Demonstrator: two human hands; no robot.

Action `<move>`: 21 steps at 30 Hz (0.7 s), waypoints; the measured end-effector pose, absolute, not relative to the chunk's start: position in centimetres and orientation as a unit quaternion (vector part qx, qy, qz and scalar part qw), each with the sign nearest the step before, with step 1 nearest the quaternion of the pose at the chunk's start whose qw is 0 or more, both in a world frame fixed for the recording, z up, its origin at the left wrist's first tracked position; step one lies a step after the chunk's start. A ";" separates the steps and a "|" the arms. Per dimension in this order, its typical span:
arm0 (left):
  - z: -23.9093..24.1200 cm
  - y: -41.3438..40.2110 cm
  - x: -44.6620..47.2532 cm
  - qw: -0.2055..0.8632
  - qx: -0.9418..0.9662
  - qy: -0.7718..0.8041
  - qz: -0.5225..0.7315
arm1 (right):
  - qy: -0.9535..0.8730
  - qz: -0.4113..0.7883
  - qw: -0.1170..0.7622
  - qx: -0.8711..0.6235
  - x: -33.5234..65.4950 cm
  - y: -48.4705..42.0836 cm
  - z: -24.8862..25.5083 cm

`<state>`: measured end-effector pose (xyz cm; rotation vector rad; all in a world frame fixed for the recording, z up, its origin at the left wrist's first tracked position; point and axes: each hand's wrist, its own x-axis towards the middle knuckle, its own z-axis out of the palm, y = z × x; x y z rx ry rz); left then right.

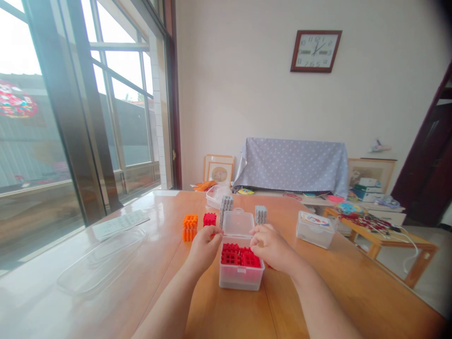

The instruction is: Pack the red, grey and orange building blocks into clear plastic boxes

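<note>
From my remote seat I see the clear box (237,279) in front of me on the table (282,306), packed with red blocks (231,256), its lid (238,223) raised behind. My left hand (205,246) curls, thumb and finger nearly together, by the lid's left edge; my right hand (271,244) bends loosely at its right. I can't tell whether either grips it. I'd work both corners evenly, blocks below the rim. My right hand hides the box's far right corner; the left partly covers a red stack (209,219).
</note>
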<state>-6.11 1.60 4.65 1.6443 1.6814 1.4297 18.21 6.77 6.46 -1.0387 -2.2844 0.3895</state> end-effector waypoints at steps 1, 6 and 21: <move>4.7 1.6 -6.1 0.194 0.586 0.599 0.510 | -0.860 0.148 0.294 -0.389 18.2 6.7 6.5; 4.7 1.6 -6.1 0.190 0.587 0.596 0.514 | -0.865 0.156 0.285 -0.383 18.2 6.7 6.6; 4.4 1.7 -6.3 0.192 0.587 0.602 0.506 | -0.863 0.149 0.284 -0.390 18.4 6.7 6.7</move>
